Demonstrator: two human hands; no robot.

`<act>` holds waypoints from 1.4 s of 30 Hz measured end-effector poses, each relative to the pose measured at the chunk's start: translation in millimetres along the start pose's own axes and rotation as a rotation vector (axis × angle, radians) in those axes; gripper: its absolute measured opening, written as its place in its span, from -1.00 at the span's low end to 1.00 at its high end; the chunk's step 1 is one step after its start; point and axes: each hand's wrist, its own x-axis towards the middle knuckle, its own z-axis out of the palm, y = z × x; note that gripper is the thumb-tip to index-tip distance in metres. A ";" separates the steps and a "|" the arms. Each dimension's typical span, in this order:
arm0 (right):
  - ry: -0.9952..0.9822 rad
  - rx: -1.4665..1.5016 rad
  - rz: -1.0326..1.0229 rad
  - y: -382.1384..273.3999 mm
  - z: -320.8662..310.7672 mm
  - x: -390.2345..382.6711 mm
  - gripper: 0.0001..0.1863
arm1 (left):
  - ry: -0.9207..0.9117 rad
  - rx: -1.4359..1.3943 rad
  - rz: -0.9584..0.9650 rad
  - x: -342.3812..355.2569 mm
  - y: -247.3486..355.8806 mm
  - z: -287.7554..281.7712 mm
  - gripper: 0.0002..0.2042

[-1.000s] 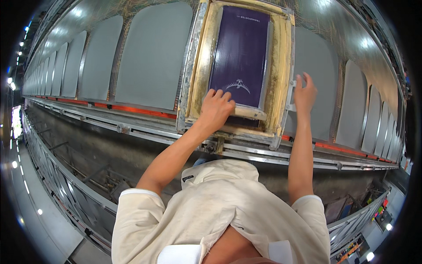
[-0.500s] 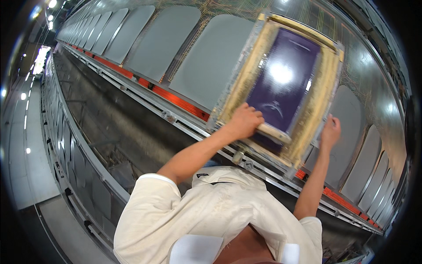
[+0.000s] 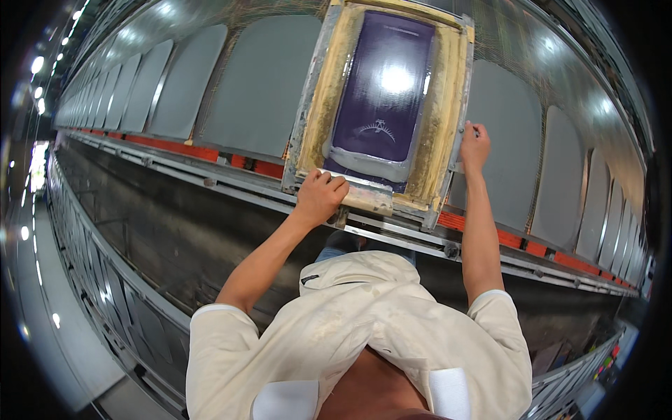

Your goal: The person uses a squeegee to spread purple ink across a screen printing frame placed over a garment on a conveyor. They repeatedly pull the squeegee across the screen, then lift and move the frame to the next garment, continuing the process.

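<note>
- Both of your hands are on the printing screen: your left hand [image 3: 320,198] is closed over the squeegee [image 3: 353,194] at the near end of the frame, and your right hand [image 3: 474,145] is gripping the frame's right rail, fingers wrapped round the metal edge.
- One second ago the squeegee sat at about the same spot on the near edge of the purple mesh [image 3: 383,91], so your left hand has stayed at the end of the stroke rather than travelled up the screen.
- Your right hand has kept its hold on the right rail through all three pictures; what shifts most between them is your head, which swung left and then came back over the frame.
- The screen frame [image 3: 334,84], yellowed with tape round the mesh, lies flat on a grey pallet of the long printing surface [image 3: 259,91], just above the red-striped rail [image 3: 189,150].
- A pale band of ink [image 3: 367,162] lies on the mesh just ahead of the squeegee blade.
- I judge that the pull is finished here, and the frame looks held ready for lifting or a return pass.
- Many more grey pallets [image 3: 507,150] run off to either side.
</note>
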 end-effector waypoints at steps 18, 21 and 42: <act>-0.187 -0.213 -0.295 -63.4 33.7 98.0 -0.50 | 0.145 0.073 0.092 338.4 -192.0 96.8 -0.80; -0.257 -0.122 -0.642 -135.3 71.9 159.4 -0.53 | 0.062 -0.001 0.066 379.1 -211.6 87.1 -0.82; -0.605 -0.498 -0.796 -114.9 77.5 35.5 -0.71 | -0.084 -0.186 -0.009 237.5 -128.6 53.2 -0.88</act>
